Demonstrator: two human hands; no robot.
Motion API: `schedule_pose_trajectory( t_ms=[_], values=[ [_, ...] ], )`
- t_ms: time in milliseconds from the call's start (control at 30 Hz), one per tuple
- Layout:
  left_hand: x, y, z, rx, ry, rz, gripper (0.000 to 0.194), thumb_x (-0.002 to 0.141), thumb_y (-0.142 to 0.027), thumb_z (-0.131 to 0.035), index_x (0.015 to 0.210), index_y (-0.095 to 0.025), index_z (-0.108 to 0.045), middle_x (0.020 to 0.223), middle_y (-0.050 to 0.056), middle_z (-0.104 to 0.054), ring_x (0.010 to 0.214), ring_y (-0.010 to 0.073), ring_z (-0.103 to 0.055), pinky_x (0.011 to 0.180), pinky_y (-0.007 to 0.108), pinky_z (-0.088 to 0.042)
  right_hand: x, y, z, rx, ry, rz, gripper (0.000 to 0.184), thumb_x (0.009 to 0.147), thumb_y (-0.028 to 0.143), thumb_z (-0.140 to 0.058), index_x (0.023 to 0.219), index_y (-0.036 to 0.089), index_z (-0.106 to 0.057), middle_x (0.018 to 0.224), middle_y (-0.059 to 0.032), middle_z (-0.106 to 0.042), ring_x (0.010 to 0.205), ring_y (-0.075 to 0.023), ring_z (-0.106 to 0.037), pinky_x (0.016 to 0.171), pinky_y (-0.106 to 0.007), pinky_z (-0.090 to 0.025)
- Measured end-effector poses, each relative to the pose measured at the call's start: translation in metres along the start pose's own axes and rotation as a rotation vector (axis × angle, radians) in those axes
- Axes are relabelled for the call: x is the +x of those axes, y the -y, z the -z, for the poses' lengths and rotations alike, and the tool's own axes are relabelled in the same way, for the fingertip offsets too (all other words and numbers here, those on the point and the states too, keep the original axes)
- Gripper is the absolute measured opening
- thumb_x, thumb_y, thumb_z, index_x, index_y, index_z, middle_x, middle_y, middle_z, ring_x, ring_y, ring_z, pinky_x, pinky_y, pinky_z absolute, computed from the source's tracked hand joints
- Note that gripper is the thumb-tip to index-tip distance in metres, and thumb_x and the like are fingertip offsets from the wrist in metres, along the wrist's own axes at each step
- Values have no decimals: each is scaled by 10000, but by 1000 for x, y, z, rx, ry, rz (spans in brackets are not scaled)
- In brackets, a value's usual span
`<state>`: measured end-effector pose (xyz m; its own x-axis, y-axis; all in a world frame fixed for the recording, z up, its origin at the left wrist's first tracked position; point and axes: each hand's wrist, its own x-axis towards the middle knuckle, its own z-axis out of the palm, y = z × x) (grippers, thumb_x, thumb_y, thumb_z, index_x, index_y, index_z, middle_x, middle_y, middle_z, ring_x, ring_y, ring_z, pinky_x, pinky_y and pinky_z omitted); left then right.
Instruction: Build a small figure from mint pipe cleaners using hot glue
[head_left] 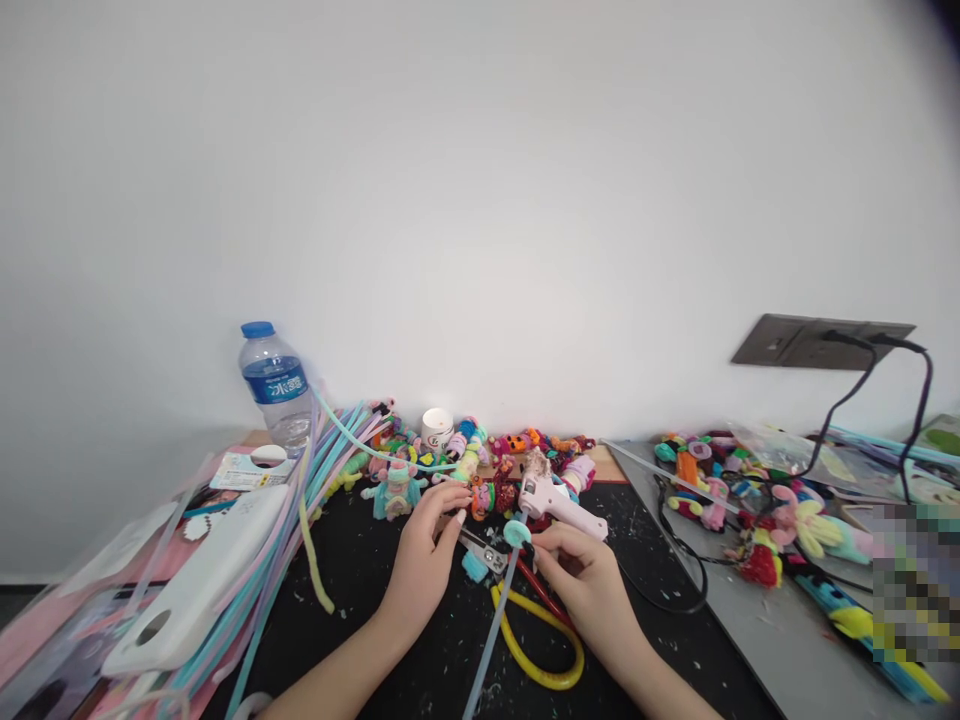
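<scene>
My right hand (589,580) is closed in a pinch at the edge of a small light-blue fuzzy disc (516,533), which looks like coiled pipe cleaner. My left hand (426,540) is held to the left of it, fingers slightly bent and thumb apart, with nothing visible between them. Under and between the hands lies a pair of scissors or pliers with a yellow looped handle (551,682) and a red one. A light-blue fuzzy scrap (474,567) is beside its metal pivot. A pale pink glue gun (566,508) lies just behind my right hand. A translucent stick (491,640) runs toward me below the disc.
Colourful fuzzy figures, including a blue one (397,492), line the back of the black mat (337,650). A paper cup (437,428) and water bottle (276,385) stand behind. Pipe cleaners (289,550) and a white case (199,580) lie left. Cables run from a wall socket (795,342).
</scene>
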<state>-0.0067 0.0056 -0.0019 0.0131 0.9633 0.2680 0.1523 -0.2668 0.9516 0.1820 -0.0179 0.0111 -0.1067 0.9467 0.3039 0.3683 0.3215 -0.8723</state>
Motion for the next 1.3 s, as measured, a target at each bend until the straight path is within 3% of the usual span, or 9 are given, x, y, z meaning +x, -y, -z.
schedule_pose_trajectory(
  t_ms=[67,167,400,467,633,833,1067,1300],
  values=[
    [-1,-2,-1,-4,27,20,179,828,-229,-472,969,-212,-581,1040,59,-590,977,207,-549,822,280,-417,0,0,0,8,6,-9,181,790,251,-552,689,143,-657,621,-23,-579,560,-133,-505,512,-223,-390],
    [-3,-6,-1,21,47,47,146,833,-289,-474,872,-207,-589,810,25,-614,775,191,-579,700,262,-428,0,0,0,11,15,-21,180,789,248,-552,692,141,-659,624,-24,-580,562,-134,-503,510,-223,-384],
    [-6,-9,0,97,101,35,215,870,-317,-409,943,-202,-575,545,-43,-444,522,137,-459,541,232,-364,0,1,0,2,25,-26,197,798,258,-542,703,136,-664,634,-33,-586,568,-139,-509,516,-227,-384],
    [-6,-8,0,103,124,5,211,865,-300,-425,971,-199,-576,591,-30,-487,557,138,-482,557,232,-386,0,1,0,-20,38,-16,197,803,252,-539,704,137,-665,642,-38,-593,581,-144,-517,534,-233,-392],
    [-10,-9,-2,44,259,-146,198,810,-184,-513,989,-211,-594,969,46,-592,785,156,-574,720,256,-461,-1,1,0,-117,65,71,166,802,205,-546,716,149,-676,598,-19,-567,565,-137,-493,543,-234,-380],
    [-11,-7,-5,22,296,-76,183,774,-167,-565,944,-208,-621,910,38,-642,816,174,-615,746,267,-490,-1,2,-1,-145,143,105,162,806,167,-545,735,158,-690,640,-32,-602,595,-143,-533,569,-238,-400],
    [-7,-6,-6,-101,309,82,194,717,-165,-632,909,-170,-607,653,-5,-624,620,149,-606,604,240,-480,-1,0,-1,-135,170,80,149,802,158,-561,758,172,-703,667,-33,-626,621,-146,-550,599,-243,-423],
    [-10,-7,-6,-74,328,38,166,732,-165,-611,896,-178,-628,821,38,-643,754,171,-612,667,251,-496,0,1,-1,-143,182,68,150,799,153,-555,739,170,-692,664,-26,-621,618,-143,-544,591,-242,-414]
  ],
)
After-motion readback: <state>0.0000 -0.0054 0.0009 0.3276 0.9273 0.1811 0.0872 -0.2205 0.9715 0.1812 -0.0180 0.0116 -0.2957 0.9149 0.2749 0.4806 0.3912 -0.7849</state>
